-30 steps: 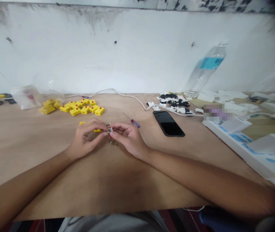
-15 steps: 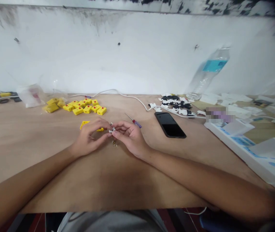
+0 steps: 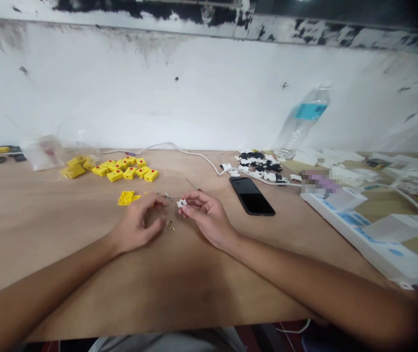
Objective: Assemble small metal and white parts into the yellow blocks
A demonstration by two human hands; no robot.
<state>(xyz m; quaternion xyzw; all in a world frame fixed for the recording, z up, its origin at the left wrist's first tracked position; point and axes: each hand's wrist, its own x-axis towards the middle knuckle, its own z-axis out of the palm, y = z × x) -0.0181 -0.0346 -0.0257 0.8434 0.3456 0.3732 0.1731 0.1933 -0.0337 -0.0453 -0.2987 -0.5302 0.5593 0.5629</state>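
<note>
Between the thumb and fingers of my right hand (image 3: 209, 217) is a small white plastic part (image 3: 181, 203) with a notched outline. My left hand (image 3: 141, 222) is apart from it, thumb and fingers spread with nothing between them. Small brass-coloured pieces (image 3: 171, 226) lie on the table between my hands, and some tiny metal pieces (image 3: 168, 196) are just beyond the left fingertips. Behind my left hand sits an open yellow plastic casing (image 3: 126, 197), partly hidden by the fingers. A screwdriver (image 3: 193, 184) lies behind my right hand, its handle mostly covered.
Several yellow boxes with red dots (image 3: 130, 172) stand at the back left. A black phone (image 3: 252, 196) lies right of my hands, with white and black parts (image 3: 260, 164) behind it. A clear bottle (image 3: 302, 122) leans by the wall. A white power strip (image 3: 370, 234) runs along the right.
My hands have moved apart. The left has let go of the white plastic part and opened; the right keeps it. The view has tilted up slightly.
</note>
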